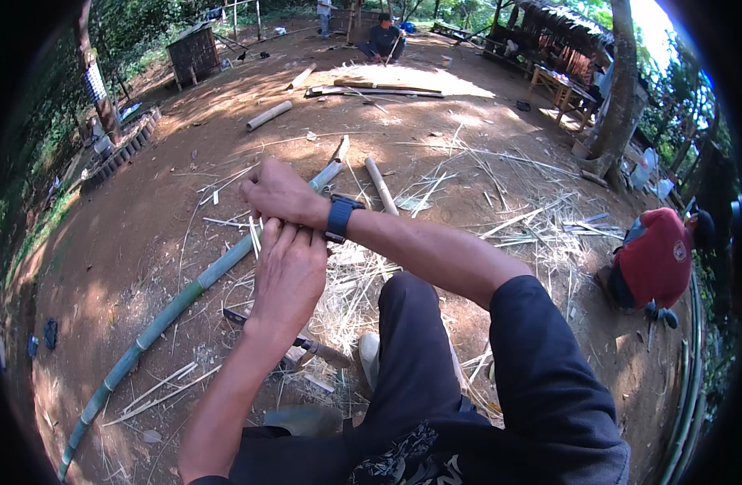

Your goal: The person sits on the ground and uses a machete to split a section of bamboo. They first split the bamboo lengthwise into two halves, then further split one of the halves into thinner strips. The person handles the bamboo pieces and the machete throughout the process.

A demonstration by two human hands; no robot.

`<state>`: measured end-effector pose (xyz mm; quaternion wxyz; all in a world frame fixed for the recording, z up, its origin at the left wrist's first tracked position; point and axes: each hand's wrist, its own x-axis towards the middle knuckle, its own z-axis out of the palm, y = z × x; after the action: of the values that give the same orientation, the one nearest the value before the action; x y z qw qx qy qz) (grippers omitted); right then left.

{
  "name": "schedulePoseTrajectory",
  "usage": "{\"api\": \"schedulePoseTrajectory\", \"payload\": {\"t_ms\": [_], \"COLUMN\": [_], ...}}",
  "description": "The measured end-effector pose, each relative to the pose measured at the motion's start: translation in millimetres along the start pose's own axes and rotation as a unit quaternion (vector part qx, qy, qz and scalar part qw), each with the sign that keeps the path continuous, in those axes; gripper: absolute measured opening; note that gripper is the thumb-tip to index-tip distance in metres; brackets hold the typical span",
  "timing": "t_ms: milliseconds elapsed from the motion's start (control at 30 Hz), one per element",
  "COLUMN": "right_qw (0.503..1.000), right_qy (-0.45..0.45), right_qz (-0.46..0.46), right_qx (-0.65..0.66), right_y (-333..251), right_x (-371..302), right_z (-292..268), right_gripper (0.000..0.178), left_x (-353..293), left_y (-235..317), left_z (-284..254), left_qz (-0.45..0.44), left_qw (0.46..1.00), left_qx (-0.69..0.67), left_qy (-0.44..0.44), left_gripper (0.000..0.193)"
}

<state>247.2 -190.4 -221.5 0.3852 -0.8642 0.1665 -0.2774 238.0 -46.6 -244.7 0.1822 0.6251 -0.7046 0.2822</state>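
Observation:
My right hand (278,192), with a dark blue watch (341,217) on the wrist, is closed in a fist and crosses just beyond my left hand (292,263). The left hand's fingers are closed too, meeting the underside of the right. Short pale bamboo strips (255,234) stick out between the hands; the grip itself is mostly hidden. Beneath the hands a long green bamboo pole (177,305) runs from the lower left to just past my right wrist. Below my left wrist lies a machete-like knife with a wooden handle (326,352), its blade partly covered by my forearm.
Bamboo shavings (355,283) and split strips (541,226) litter the ground. Cut bamboo pieces (269,115) lie ahead. A person in a red shirt (658,259) crouches at right near long green poles (685,388). Another person (385,40) sits far ahead; a tree (617,97) and wooden table (563,87) stand at right.

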Motion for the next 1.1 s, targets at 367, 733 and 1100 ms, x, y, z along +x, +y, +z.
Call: {"api": "schedulePoseTrajectory", "payload": {"t_ms": [367,733,1100], "right_qw": [0.994,0.825,0.994], "right_qy": [-0.010,0.124,-0.091], "right_qz": [-0.103,-0.337,0.059], "right_qx": [0.027,-0.436,-0.011], "right_y": [-8.6,28.4,45.4], "right_x": [-8.4,42.2,64.4], "right_z": [1.0,21.3,4.3], "right_gripper": [0.046,0.019,0.048], "left_x": [-7.2,-18.8,-75.6], "left_y": [-8.2,-24.1,-79.4], "left_z": [-11.7,-26.5,-85.8], "left_qz": [0.010,-0.007,-0.045], "left_qw": [0.997,0.999,0.995], "left_qx": [0.076,0.027,-0.085], "left_qy": [-0.010,0.017,-0.005], "left_gripper": [0.008,0.005,0.013]}}
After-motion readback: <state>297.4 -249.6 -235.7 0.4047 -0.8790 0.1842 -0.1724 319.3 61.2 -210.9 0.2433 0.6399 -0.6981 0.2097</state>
